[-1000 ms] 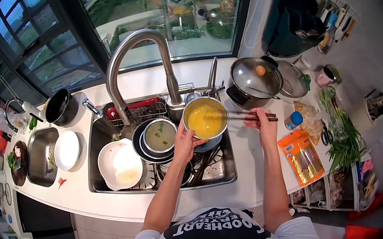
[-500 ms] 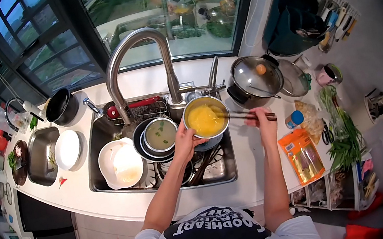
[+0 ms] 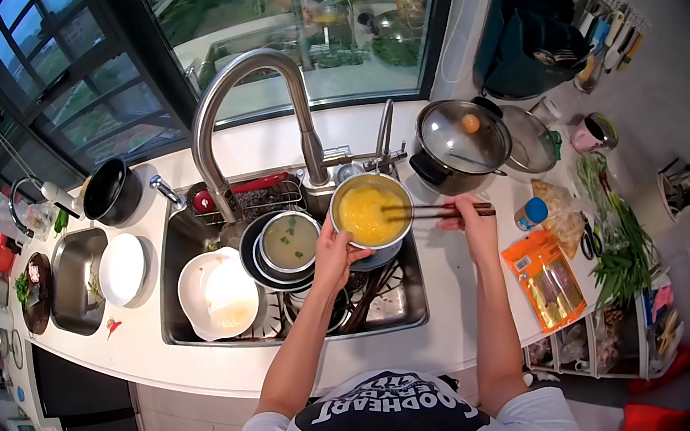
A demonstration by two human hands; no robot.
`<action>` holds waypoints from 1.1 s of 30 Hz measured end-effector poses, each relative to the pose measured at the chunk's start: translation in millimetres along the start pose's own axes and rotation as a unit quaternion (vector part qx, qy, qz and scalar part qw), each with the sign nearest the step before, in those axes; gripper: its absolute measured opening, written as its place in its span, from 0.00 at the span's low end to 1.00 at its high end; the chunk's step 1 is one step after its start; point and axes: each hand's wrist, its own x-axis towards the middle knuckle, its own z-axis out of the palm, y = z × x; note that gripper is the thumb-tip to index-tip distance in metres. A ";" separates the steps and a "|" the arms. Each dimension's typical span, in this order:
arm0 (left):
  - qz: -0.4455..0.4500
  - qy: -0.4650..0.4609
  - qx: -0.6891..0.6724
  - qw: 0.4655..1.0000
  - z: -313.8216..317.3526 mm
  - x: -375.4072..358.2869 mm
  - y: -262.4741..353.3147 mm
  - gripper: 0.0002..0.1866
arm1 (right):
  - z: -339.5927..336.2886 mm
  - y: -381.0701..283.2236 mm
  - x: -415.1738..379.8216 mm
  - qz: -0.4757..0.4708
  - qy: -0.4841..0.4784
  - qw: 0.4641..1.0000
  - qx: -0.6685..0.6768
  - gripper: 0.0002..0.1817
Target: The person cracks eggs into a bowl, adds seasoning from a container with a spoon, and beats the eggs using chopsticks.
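Note:
Over the right part of the sink, my left hand [image 3: 336,257] grips a metal bowl [image 3: 408,225] by its near left side. Inside the bowl is yellow beaten egg [image 3: 365,215]. My right hand [image 3: 474,218] is closed around a pair of dark chopsticks [image 3: 430,211], whose tips dip into the egg from the right. Just left of the bowl, a smaller metal bowl [image 3: 287,241] with cloudy liquid and green bits sits in stacked dark pots. A white bowl [image 3: 218,294] rests in the sink to the left of those.
The steel sink [image 3: 293,341] has a tall curved faucet [image 3: 244,64] behind it. A lidded pot [image 3: 462,143] stands at the right back. Nearby are a blue-lidded jar [image 3: 531,214], an orange packet [image 3: 545,279], scissors [image 3: 589,243] and green onions [image 3: 625,261]. Further left is a white dish [image 3: 124,270].
The chopsticks and my right hand have shifted slightly, and the tips now sit a little differently in the egg. My left hand and the bowl stay nearly still.

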 end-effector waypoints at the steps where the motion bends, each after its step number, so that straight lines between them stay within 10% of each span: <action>1: 0.001 0.002 0.001 1.000 0.5 0.0 0.1 0.34 | -0.4 0.1 -0.2 0.000 -0.006 1.000 0.011 0.14; 26: 0.008 0.020 0.003 1.000 7.6 -4.8 4.9 0.33 | -0.1 2.0 0.6 -0.024 0.006 0.999 0.034 0.14; 30: 0.003 0.024 0.000 1.000 8.0 -4.7 4.4 0.33 | 3.9 0.4 -4.0 0.011 -0.104 0.994 -0.008 0.15; 33: -0.002 0.027 0.004 1.000 7.8 -5.9 5.6 0.33 | -4.9 -5.3 2.6 -0.004 0.000 1.000 -0.018 0.14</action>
